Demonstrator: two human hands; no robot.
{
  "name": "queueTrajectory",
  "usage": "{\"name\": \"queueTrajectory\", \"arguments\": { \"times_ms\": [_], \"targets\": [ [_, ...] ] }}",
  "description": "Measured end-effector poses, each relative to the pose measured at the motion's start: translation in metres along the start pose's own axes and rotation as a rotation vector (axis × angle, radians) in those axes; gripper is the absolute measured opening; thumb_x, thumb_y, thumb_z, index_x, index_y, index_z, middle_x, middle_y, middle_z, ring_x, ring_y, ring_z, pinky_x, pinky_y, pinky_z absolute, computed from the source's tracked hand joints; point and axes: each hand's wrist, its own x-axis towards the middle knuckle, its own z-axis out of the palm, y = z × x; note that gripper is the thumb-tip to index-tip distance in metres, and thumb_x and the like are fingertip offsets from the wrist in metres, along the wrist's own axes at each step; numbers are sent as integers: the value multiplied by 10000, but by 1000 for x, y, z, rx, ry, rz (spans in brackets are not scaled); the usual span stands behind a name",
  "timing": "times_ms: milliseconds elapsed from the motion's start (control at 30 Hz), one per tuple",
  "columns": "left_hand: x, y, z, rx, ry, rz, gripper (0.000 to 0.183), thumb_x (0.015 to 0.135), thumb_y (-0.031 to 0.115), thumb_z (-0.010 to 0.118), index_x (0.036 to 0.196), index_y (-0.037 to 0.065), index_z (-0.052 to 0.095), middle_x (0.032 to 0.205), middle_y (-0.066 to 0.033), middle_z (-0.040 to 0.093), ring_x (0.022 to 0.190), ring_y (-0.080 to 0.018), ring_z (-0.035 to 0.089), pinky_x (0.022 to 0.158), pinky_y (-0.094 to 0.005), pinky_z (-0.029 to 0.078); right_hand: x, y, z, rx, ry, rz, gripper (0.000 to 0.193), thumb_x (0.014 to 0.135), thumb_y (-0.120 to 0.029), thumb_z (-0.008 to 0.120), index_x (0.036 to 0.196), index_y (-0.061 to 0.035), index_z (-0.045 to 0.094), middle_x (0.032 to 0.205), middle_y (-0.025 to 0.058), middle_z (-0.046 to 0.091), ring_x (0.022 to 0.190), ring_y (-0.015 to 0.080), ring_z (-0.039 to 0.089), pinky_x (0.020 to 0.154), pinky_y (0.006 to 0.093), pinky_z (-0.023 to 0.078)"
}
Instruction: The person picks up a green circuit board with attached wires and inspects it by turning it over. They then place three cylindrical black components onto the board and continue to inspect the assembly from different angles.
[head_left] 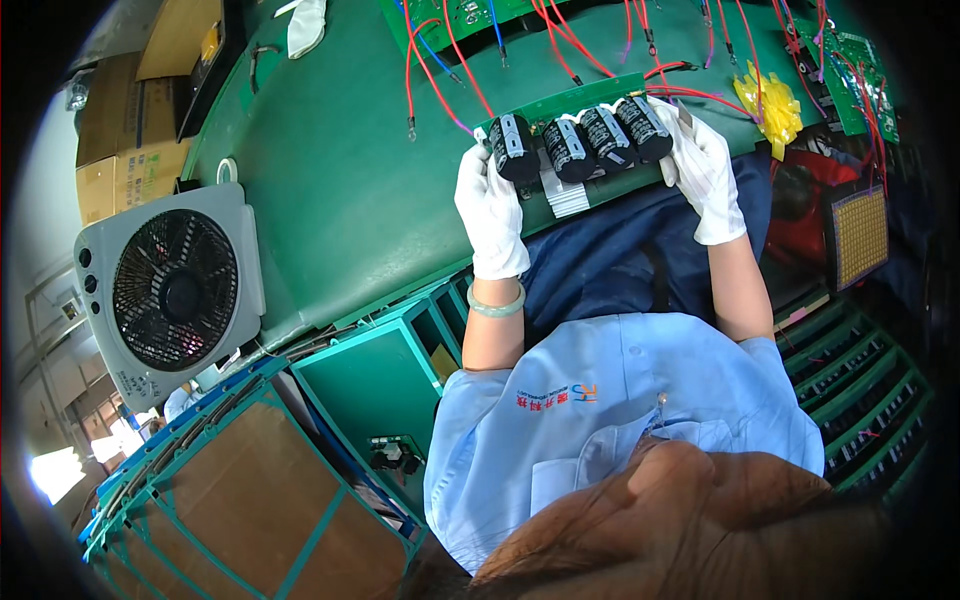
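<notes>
Between my two gloved hands, a green circuit board point(588, 98) hangs over the near edge of the bench. Several black cylindrical capacitors point(570, 152) stand in a row along it, facing me. A silver ribbed metal piece point(567, 196) shows below them. My left hand point(490, 218) is closed on the board's left end, thumb beside the outermost capacitor. The right end is gripped by my right hand point(706, 178), next to the last capacitor; some of its fingertips are hidden behind the board. Red wires point(705, 95) run close to the right end.
A green-topped bench point(340, 180) spreads ahead. Larger green boards point(470, 18) with dangling red and blue wires lie at the far side. A yellow plastic bundle point(770, 110) sits right of my right hand. A grey box fan point(180, 285) stands left; green slotted racks point(860, 390) are lower right.
</notes>
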Motion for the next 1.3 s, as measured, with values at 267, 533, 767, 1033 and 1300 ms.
{"name": "queueTrajectory", "arguments": {
  "times_ms": [267,533,767,1033,1300],
  "targets": [
    [11,-3,6,-13,-6,5,332,1029,32,499,1347,-62,476,1226,-111,612,1106,-133,581,973,-266,448,4,-2,-1,-113,2,53,414,1022,-209,585,1396,-32,572,820,-22,620,507,14,421,468,182,310],
    [8,-4,5,44,29,-69,308,1024,67,542,1302,-65,514,1161,-117,651,1058,-142,608,958,-279,459,-2,-14,17,-194,72,31,463,1005,-172,625,1418,10,522,931,0,650,551,15,433,480,194,307],
    [8,-5,5,72,37,-38,324,1027,100,550,1307,-59,514,1100,-106,667,999,-134,617,910,-277,477,-2,-9,12,-221,53,-46,441,1014,-156,606,1415,10,527,1038,33,694,550,-1,439,467,176,304],
    [10,-7,6,-44,18,6,355,1035,93,534,1347,-69,487,1187,-105,634,1066,-134,600,968,-276,451,7,-29,10,65,339,-474,324,1046,-154,528,1308,12,621,943,70,741,501,-12,401,444,167,288],
    [8,-6,5,-27,17,8,367,1030,87,538,1355,-75,484,1223,-124,629,1072,-140,605,977,-279,448,7,-11,6,-310,137,-278,304,1038,-150,560,1295,-20,658,839,7,689,554,5,426,533,180,352]
  ]
}}
